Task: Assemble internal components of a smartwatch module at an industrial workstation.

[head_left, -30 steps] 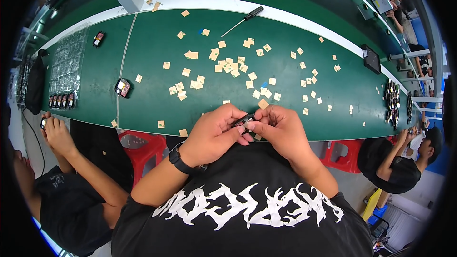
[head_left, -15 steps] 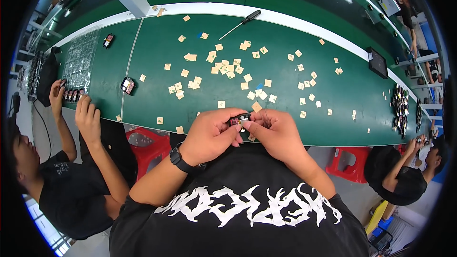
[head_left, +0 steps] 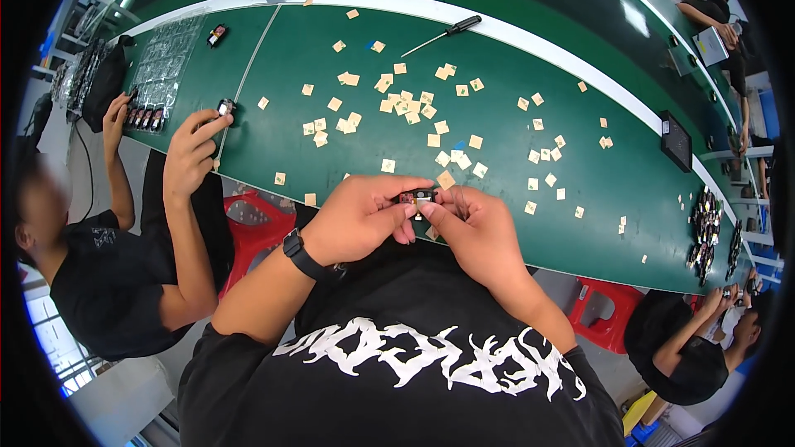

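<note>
Close to the table's near edge, both hands meet around a small black device with an exposed, partly reddish inside. My left hand grips its left side between thumb and fingers. My right hand is closed at its right side, with the thumb pressed onto a silvery part of its face. Fingers cover much of the device, so its full shape is hidden. A tan square piece shows just beyond my right fingertips; whether they touch it I cannot tell.
Many tan paper-like squares lie scattered over the green table. A screwdriver rests near the far edge. At left, a co-worker's hand holds a similar device. Black devices pile up at right, near a black tray.
The co-worker at left has reached over and taken hold of the device near the table seam. My hands stay around my device, with small finger shifts. The whole view has tilted slightly.
</note>
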Tool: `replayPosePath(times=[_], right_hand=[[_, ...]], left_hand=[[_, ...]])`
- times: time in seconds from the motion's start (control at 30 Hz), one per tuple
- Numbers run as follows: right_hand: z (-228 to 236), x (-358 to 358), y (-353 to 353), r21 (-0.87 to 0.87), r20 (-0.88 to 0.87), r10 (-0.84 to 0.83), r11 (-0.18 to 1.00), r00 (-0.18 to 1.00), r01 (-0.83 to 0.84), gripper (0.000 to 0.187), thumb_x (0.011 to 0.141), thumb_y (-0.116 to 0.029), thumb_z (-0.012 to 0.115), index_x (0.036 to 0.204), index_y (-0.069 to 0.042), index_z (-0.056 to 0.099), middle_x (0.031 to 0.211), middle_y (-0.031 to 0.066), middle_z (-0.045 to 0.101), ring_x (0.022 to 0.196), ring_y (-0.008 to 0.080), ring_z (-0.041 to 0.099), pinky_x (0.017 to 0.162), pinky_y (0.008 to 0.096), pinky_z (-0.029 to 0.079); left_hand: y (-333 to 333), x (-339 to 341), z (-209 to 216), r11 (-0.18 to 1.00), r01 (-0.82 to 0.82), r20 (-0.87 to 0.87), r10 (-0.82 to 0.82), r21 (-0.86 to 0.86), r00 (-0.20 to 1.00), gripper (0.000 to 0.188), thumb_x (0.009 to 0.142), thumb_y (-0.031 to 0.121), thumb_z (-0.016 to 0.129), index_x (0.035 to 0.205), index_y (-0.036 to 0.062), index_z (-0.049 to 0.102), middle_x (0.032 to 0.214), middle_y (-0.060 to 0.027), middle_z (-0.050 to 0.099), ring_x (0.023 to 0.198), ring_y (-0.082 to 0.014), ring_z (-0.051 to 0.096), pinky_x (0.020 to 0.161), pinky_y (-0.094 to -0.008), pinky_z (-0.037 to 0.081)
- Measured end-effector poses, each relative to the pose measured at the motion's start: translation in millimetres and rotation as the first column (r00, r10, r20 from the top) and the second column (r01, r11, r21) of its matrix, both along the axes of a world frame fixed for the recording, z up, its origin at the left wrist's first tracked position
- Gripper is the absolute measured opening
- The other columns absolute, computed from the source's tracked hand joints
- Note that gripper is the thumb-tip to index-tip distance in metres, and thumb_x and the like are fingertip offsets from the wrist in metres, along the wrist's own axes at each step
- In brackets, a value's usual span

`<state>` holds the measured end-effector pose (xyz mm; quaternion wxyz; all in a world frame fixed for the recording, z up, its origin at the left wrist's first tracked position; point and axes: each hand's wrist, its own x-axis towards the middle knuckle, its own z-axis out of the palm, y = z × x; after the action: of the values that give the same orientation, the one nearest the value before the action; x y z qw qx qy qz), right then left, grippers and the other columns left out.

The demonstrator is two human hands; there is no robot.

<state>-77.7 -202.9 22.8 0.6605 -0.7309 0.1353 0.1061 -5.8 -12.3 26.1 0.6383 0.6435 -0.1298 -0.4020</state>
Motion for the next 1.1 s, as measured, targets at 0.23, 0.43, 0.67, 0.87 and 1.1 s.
replayPosePath(times=[0.23,0.43,0.67,0.87,1.1], right_hand=[[15,-7,-3,0.286,-0.050,-0.099,0.952,0.994,0.109,0.019,0.100,-0.016,0.069,0.099,0.003,0.068,0.074,-0.0029,0.063,0.067,0.0022,0.052,0.058,0.0226,0.040],[42,-17,-2,0.322,-0.004,-0.097,0.942,0.995,0.093,0.019,0.099,-0.014,0.070,0.103,0.004,0.067,0.082,0.0007,0.067,0.071,0.0037,0.056,0.063,0.0219,0.045],[45,-27,-2,0.331,0.139,-0.141,0.940,0.980,0.089,0.018,0.099,-0.011,0.070,0.109,0.003,0.066,0.082,-0.0003,0.065,0.070,0.0039,0.055,0.060,0.0205,0.042],[34,-40,-28,0.309,0.025,-0.269,0.918,0.963,0.248,0.024,0.097,-0.008,0.069,0.120,-0.001,0.068,0.083,0.0001,0.066,0.068,0.0024,0.055,0.059,0.0175,0.040],[-3,-105,-126,0.306,0.088,-0.642,0.745,0.762,0.592,0.025,0.107,-0.024,0.053,0.104,-0.001,0.064,0.071,0.0042,0.058,0.046,0.0044,0.036,0.041,0.0203,0.025]], left_hand=[[5,-10,41,0.990,-0.067,-0.113,0.053,-0.122,0.992,0.047,0.099,-0.005,0.051,0.146,-0.0036,0.051,0.104,-0.0130,0.069,0.086,-0.0161,0.071,0.079,-0.0298,0.060],[7,-15,69,0.991,0.011,0.100,0.002,-0.134,0.995,0.049,0.095,-0.008,0.049,0.145,-0.0062,0.051,0.105,-0.0134,0.069,0.087,-0.0162,0.071,0.079,-0.0295,0.060],[6,-15,70,0.989,0.091,0.319,-0.049,-0.115,0.946,0.047,0.095,-0.008,0.051,0.141,-0.0074,0.054,0.103,-0.0125,0.069,0.087,-0.0138,0.069,0.078,-0.0292,0.059],[2,-2,34,0.978,-0.166,-0.099,0.154,-0.128,0.983,0.036,0.100,0.005,0.060,0.135,-0.0040,0.059,0.101,-0.0072,0.069,0.080,-0.0097,0.062,0.072,-0.0229,0.053],[114,79,-11,0.612,-0.778,0.573,0.691,-0.140,0.441,0.034,0.102,0.011,0.063,0.133,-0.0027,0.060,0.107,-0.0040,0.069,0.090,-0.0082,0.062,0.078,-0.0229,0.050]])
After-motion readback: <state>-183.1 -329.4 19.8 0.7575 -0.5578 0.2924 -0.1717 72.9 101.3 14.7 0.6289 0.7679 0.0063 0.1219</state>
